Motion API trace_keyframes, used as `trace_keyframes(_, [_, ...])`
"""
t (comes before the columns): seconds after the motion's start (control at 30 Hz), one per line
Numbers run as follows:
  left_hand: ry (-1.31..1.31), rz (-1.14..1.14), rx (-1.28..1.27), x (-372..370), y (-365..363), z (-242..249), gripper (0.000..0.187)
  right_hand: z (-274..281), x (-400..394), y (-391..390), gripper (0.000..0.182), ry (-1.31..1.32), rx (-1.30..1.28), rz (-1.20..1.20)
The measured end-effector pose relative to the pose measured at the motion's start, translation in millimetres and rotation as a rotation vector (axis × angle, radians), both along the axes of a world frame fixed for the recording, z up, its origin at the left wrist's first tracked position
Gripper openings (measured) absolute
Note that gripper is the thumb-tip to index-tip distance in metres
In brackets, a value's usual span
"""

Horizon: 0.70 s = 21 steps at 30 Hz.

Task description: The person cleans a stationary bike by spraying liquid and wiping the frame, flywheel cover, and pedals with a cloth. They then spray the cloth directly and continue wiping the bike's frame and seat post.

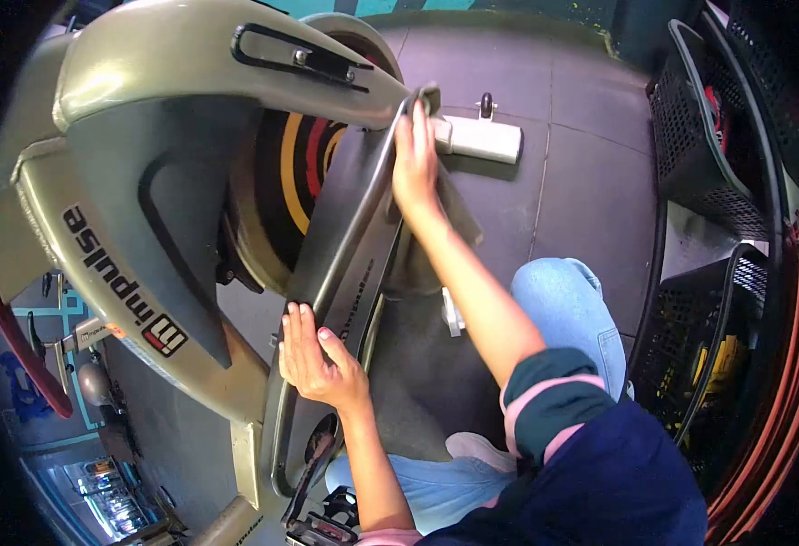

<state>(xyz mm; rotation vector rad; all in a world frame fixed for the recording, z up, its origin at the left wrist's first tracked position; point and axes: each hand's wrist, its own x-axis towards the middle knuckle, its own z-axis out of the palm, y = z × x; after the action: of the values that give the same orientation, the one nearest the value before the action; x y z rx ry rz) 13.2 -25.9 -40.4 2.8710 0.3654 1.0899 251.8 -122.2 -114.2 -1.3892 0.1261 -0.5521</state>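
An exercise bike with a champagne-coloured frame (145, 318) marked "impulse" stands before me, its long dark chain guard (331, 237) running diagonally through the view. My left hand (322, 364) lies on the guard's lower part, fingers stretched out together and thumb apart, holding nothing. At the guard's upper end, my right hand (415, 168) presses a grey-green cloth (459, 214) against the edge. Some of the cloth shows above the fingertips, and the rest hangs down beside the wrist. Behind the guard is a flywheel (295, 173) with yellow and red rings.
A pedal (336, 519) sits low, close to my left forearm. The bike's pale foot bar (486, 141) juts over the dark tiled floor (591, 191). Black perforated baskets (704, 136) line the right side, beside orange-red bands (786, 437). Another bike part (99, 332) shows at left.
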Motion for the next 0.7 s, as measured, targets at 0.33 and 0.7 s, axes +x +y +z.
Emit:
trace_keyframes(0.33, [0.008,0.003,-0.023,0,-2,1,0.031,-24,-87,22,0.064,0.153,0.108,0.1])
trace_keyframes(0.7, [0.029,-0.001,-0.011,0,1,-1,0.033,-4,-139,51,0.076,-0.086,-0.29,0.069])
